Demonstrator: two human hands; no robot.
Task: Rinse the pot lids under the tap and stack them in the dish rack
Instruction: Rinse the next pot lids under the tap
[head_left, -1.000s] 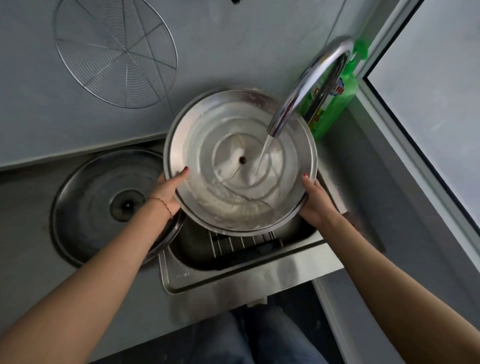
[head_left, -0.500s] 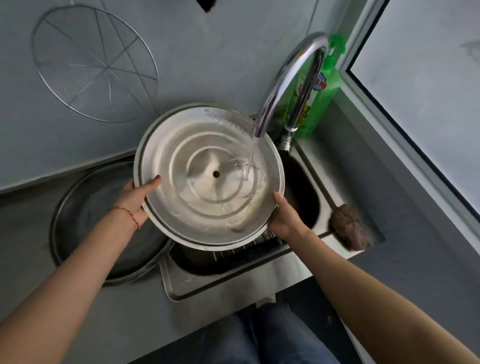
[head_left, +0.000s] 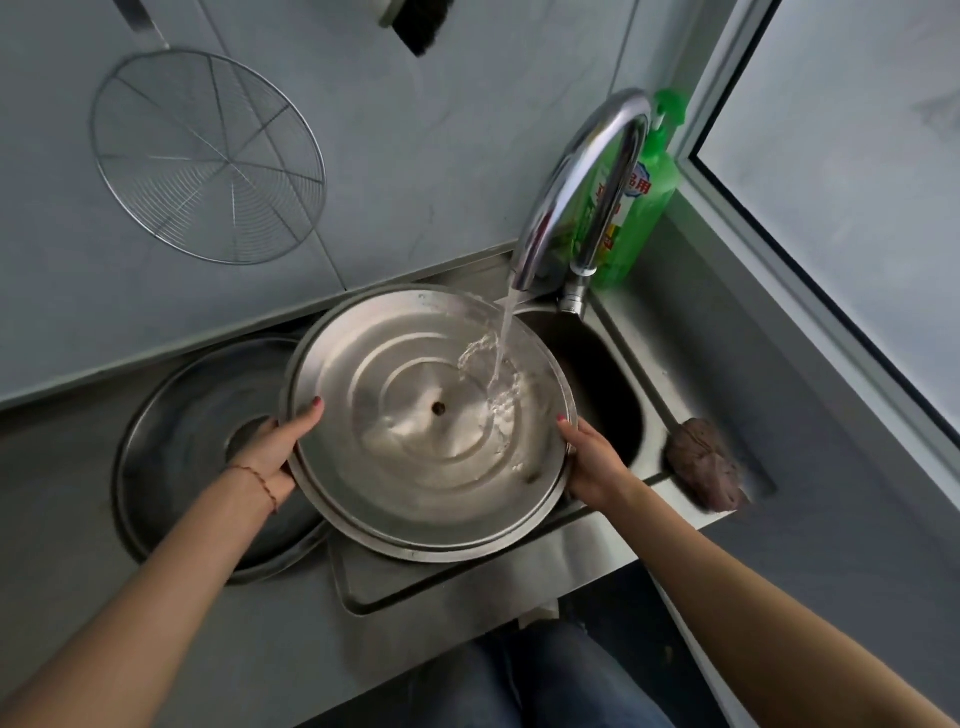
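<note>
Head view: the left hand (head_left: 275, 452) grips the left rim of a large steel pot lid (head_left: 426, 431), thumb hooked over the edge onto the inner face and the remaining fingers hidden beneath it; a thin cord bracelet (head_left: 260, 480) circles that wrist. The right hand (head_left: 592, 462) clasps the opposite rim the same way, thumb on top, fingers curled under the edge. Between them the lid is held inner side up, over the sink (head_left: 597, 395), tilted a little toward the person, its concentric ridges and small centre hole plain to see. A stream of water (head_left: 504, 332) from the curved chrome tap (head_left: 576, 182) strikes the lid's upper right portion and spreads across the metal. Just left of the held lid, partly overlapped by it and by the left hand, a second lid (head_left: 182, 441) lies on the grey counter (head_left: 78, 509). A green bottle of dish soap (head_left: 644, 197) stands behind the tap in the corner by the window frame. A brown scouring pad (head_left: 704, 462) rests on the sink's right edge. On the tiled wall above hangs a round wire skimmer (head_left: 208, 156). Blue jeans (head_left: 550, 680) show below the counter's front.
</note>
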